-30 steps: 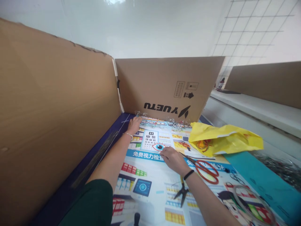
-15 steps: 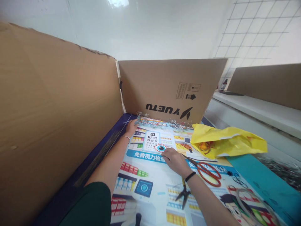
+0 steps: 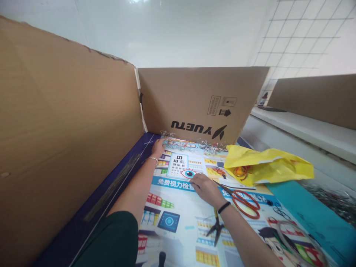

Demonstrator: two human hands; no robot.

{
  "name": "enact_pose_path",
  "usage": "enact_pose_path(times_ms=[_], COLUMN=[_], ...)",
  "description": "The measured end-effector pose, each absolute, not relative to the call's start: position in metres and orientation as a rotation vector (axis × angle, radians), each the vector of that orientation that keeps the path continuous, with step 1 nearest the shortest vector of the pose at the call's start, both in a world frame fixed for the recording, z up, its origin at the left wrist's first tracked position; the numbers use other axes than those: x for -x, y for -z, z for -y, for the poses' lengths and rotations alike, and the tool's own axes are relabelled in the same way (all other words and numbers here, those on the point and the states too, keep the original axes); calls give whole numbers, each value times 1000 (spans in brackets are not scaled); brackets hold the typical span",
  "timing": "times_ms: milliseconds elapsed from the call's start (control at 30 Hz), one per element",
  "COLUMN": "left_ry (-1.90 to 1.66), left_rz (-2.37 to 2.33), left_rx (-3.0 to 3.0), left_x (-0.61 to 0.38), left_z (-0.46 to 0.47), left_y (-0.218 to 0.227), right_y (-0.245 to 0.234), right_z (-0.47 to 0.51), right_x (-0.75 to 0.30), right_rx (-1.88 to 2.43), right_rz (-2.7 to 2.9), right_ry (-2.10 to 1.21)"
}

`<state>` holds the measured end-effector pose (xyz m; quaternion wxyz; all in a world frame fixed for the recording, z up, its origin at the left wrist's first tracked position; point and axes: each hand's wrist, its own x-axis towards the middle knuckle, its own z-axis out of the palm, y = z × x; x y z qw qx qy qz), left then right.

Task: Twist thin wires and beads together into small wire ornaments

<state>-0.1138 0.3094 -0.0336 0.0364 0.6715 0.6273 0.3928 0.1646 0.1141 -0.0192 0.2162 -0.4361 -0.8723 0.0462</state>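
left hand (image 3: 158, 148) far left, just beside tangled wires (image 3: 167, 134); right hand (image 3: 205, 188), fingers curled, near red-handled scissors (image 3: 234, 193); grips indeterminable; step seemingly a reach, calling for fingertip precision.

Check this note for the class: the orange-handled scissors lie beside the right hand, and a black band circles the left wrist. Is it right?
Not quite: the black band circles the right wrist, not the left, as the head view shows. The orange-handled scissors do lie beside the right hand.
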Motion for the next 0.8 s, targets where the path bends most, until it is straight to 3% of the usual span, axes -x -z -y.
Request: enact_pose_path(times_ms=[467, 800], left_ry=[-1173, -980], left_rz=[-1863, -2108], left_rx=[-2132, -1684], left_x=[92, 63], left_z=[-287, -300], left_y=[18, 22], right_y=[23, 23], right_z=[-116, -117], right_x=[-165, -165], right_rx=[1225, 1223], right_rz=[2410, 2416], right_ry=[-129, -130])
